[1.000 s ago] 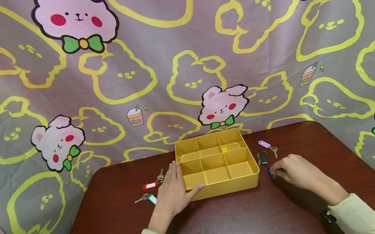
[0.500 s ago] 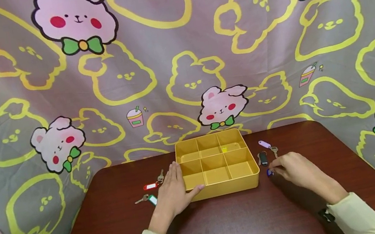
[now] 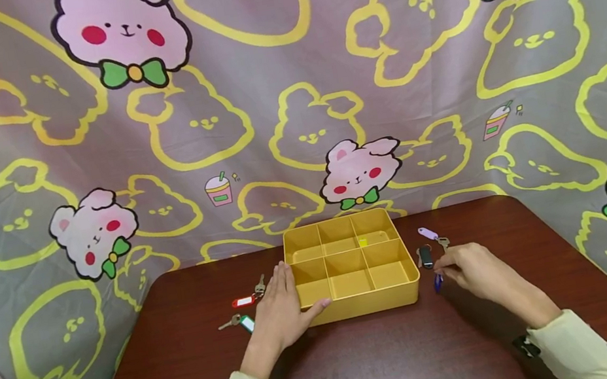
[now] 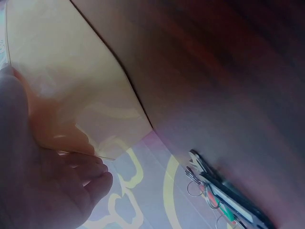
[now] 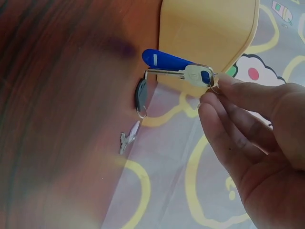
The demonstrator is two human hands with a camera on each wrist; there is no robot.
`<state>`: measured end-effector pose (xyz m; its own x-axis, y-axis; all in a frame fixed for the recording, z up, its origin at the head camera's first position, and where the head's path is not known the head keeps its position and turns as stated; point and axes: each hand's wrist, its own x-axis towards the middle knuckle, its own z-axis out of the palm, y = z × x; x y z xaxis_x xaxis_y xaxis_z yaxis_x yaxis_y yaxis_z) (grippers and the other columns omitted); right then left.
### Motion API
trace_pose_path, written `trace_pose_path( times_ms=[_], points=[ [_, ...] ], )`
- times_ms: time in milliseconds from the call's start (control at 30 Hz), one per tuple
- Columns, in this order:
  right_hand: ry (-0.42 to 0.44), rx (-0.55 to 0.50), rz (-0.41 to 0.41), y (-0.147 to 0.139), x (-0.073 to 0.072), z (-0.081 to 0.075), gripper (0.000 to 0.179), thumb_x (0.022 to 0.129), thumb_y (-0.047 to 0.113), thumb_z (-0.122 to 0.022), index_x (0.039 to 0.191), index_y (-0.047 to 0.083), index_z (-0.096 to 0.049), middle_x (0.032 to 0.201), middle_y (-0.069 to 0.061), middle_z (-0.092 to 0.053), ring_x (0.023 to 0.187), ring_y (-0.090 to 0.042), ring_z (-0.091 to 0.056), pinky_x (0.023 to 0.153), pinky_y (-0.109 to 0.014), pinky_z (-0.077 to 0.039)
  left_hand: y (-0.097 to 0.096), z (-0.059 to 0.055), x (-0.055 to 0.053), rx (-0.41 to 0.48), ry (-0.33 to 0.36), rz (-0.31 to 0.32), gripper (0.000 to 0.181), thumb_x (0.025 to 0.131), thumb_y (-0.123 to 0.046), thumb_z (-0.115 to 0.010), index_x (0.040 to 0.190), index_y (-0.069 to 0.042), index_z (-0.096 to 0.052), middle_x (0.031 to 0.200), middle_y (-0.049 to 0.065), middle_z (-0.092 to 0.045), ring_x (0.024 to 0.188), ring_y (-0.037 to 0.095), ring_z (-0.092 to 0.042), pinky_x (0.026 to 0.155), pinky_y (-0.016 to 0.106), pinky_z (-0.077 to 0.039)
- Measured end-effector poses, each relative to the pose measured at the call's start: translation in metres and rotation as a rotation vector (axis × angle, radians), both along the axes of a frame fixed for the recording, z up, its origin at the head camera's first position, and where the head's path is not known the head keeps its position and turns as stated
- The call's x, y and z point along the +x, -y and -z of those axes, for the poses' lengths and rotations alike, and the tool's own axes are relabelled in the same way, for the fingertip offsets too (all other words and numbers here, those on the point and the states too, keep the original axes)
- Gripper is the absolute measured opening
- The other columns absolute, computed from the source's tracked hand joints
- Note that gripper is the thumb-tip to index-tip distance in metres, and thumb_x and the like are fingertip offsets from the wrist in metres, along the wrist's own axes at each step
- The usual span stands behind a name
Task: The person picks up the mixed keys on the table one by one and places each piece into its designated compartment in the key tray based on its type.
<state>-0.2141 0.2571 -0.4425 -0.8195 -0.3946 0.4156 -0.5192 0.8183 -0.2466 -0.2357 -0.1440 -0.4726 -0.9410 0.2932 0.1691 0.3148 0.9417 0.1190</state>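
A screened-off tabletop booth, indoors by the look of it; whether it stands in a home, an office or a studio cannot be told. A grey-mauve fabric backdrop [image 3: 250,78] hangs round the back and both sides of a dark reddish-brown wood-grain table [image 3: 361,366], creased and folded like a curtain. Its print has pink bunnies [image 3: 126,29], yellow-outlined animals [image 3: 203,123] and lidded drink cups [image 3: 218,191] (cheerful enough for a child's bedroom, which proves little). Both wrist views show the backdrop right behind the table. The yellow six-compartment organizer [image 3: 360,304] and tagged keys [image 3: 260,286] would suit a household or an office equally
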Motion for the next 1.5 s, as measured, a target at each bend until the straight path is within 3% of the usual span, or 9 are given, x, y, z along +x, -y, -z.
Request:
trace_pose_path(
  times_ms=[200, 433, 867, 1067, 1500],
  points=[
    [0.035, -0.039, 0.013, 0.001, 0.001, -0.003, 0.013, 0.084, -0.004, -0.082, 0.087, 0.009, -0.083, 0.080, 0.006, -0.077, 0.069, 0.001, -0.059, 0.061, -0.024, -0.056, 0.000, 0.000, -0.001, -0.008, 0.000, 0.002, 0.125, 0.090, -0.093, -0.032, 0.163, 0.007, -0.023, 0.172, 0.027, -0.023, 0.162, 0.036, -0.027, 0.131, 0.046, -0.031],
    [0.025, -0.080, 0.014, 0.001, -0.002, -0.002, 0.011, 0.085, -0.002, -0.082, 0.089, 0.008, -0.084, 0.081, 0.004, -0.079, 0.067, 0.001, -0.058, 0.058, -0.022, -0.053, 0.001, 0.000, -0.001, -0.018, -0.004, 0.005, 0.125, 0.090, -0.093, -0.032, 0.163, 0.008, -0.022, 0.172, 0.027, -0.024, 0.162, 0.036, -0.029, 0.131, 0.046, -0.032],
    [0.167, -0.193, 0.096, 0.003, -0.002, -0.007, 0.009, 0.090, 0.003, -0.079, 0.095, 0.008, -0.085, 0.076, 0.006, -0.074, 0.063, 0.000, -0.049, 0.053, -0.019, -0.043, 0.000, -0.003, 0.000, 0.002, -0.011, 0.012, 0.124, 0.090, -0.092, -0.034, 0.163, 0.008, -0.025, 0.171, 0.027, -0.025, 0.161, 0.037, -0.029, 0.130, 0.046, -0.033],
    [0.226, -0.268, 0.162, 0.002, -0.001, -0.011, 0.008, 0.092, 0.009, -0.080, 0.097, 0.011, -0.085, 0.074, 0.002, -0.077, 0.065, -0.005, -0.058, 0.055, -0.020, -0.044, 0.000, -0.003, 0.001, -0.009, 0.006, 0.002, 0.125, 0.089, -0.094, -0.031, 0.164, 0.007, -0.022, 0.173, 0.026, -0.022, 0.162, 0.035, -0.026, 0.131, 0.046, -0.031],
    [0.285, -0.331, 0.188, 0.006, 0.000, -0.016, 0.011, 0.093, 0.013, -0.080, 0.102, 0.010, -0.085, 0.081, -0.003, -0.081, 0.073, -0.021, -0.070, 0.053, -0.022, -0.041, 0.001, -0.002, 0.000, -0.005, 0.000, 0.004, 0.126, 0.089, -0.094, -0.032, 0.163, 0.007, -0.024, 0.172, 0.026, -0.023, 0.162, 0.036, -0.028, 0.131, 0.046, -0.032]
  ],
)
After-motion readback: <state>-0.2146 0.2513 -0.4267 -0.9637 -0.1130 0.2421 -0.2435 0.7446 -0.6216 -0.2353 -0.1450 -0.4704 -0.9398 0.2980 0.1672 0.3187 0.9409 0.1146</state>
